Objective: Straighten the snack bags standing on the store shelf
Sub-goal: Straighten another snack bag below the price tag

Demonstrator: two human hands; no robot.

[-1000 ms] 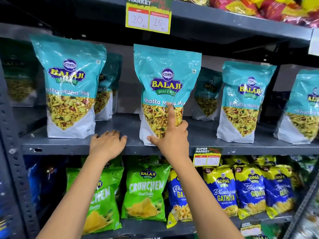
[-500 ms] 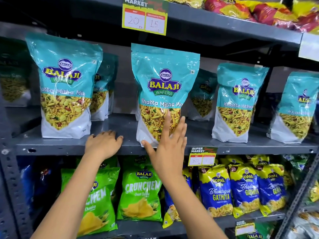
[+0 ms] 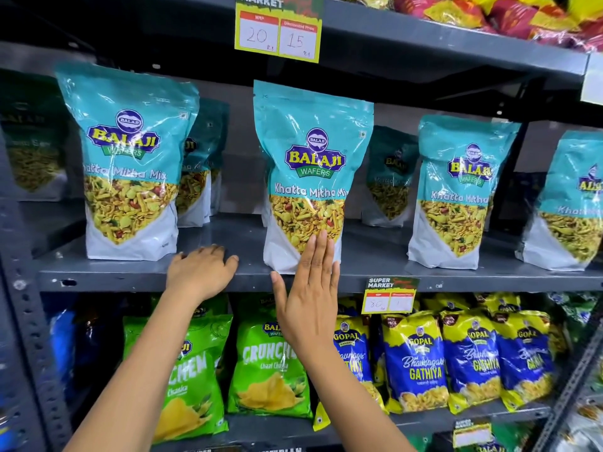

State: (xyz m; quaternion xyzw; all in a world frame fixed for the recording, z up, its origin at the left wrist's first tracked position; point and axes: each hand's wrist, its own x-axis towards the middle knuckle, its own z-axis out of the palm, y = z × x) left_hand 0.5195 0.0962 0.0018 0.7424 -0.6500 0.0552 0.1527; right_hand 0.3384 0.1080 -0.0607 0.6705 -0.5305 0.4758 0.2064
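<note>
A yellow price tag [image 3: 279, 29] reading 20 and 15 is hanging high above my right hand [image 3: 308, 298]. A smaller price tag [image 3: 390, 295] is sitting just right of that hand. Green Crunchem packs [image 3: 267, 363] are leaning on the lower tier beneath both hands, with blue and yellow Gathiya packs [image 3: 417, 360] lining up to the right of them. Red and yellow packets [image 3: 489, 11] are lying far up to the right. A perforated grey upright [image 3: 29, 321] is running down well left of my left hand [image 3: 200, 272].

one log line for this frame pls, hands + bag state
left hand: resting on shelf edge, empty | right hand: open, flat, fingertips at front of middle teal bag | bag: upright, facing out
</note>
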